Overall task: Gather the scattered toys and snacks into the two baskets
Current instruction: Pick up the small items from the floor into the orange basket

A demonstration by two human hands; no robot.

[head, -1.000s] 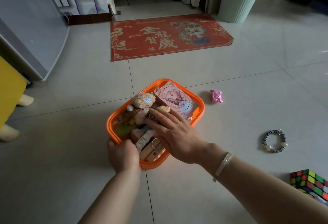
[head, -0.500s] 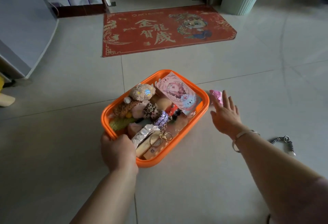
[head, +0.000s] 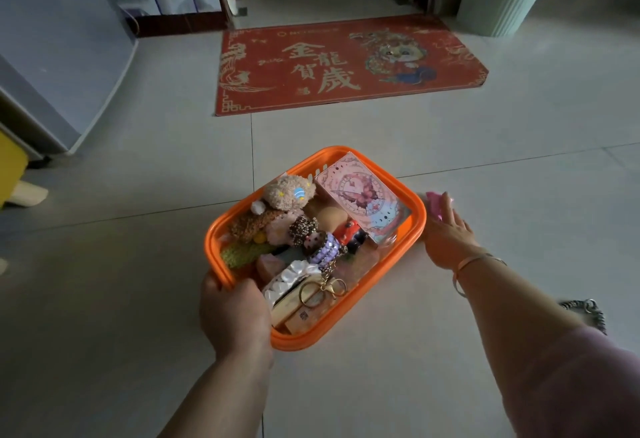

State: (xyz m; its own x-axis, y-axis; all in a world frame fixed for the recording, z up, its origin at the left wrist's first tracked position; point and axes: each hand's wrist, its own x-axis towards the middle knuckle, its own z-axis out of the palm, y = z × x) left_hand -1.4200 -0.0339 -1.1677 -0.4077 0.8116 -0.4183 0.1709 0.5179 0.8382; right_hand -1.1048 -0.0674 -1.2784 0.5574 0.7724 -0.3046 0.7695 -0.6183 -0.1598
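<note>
A person knelt or crouched over a pale tiled floor [head: 450, 351], seen from a camera on their head. The main risk lay in the orange basket [head: 417, 215], already heaped with plush toys, a beaded keychain and a pink butterfly box [head: 360, 196] — one more item dropped on top could have slid off, and a tug on the near rim could have tipped the load. A second risk: the small pink wrapped item [head: 434, 202] on the floor, just beside the basket at about 3 o'clock from it, looked light and slick, so the reaching fingers might have pushed it away rather than picked it up. The left hand [head: 235, 313] gripped the basket's near-left corner at about 7 o'clock, fingers curled over the rim, forearm running up from the bottom of the view. The right hand [head: 446, 233] stretched forward from the lower right, palm down, fingers straight and together, their tips touching or covering the pink item — nothing pinched as yet, as far as could be seen. A beaded bracelet [head: 585, 311] lay on the floor behind the right forearm, partly hidden. A red doormat [head: 346, 66] lay at 12 o'clock.
</note>
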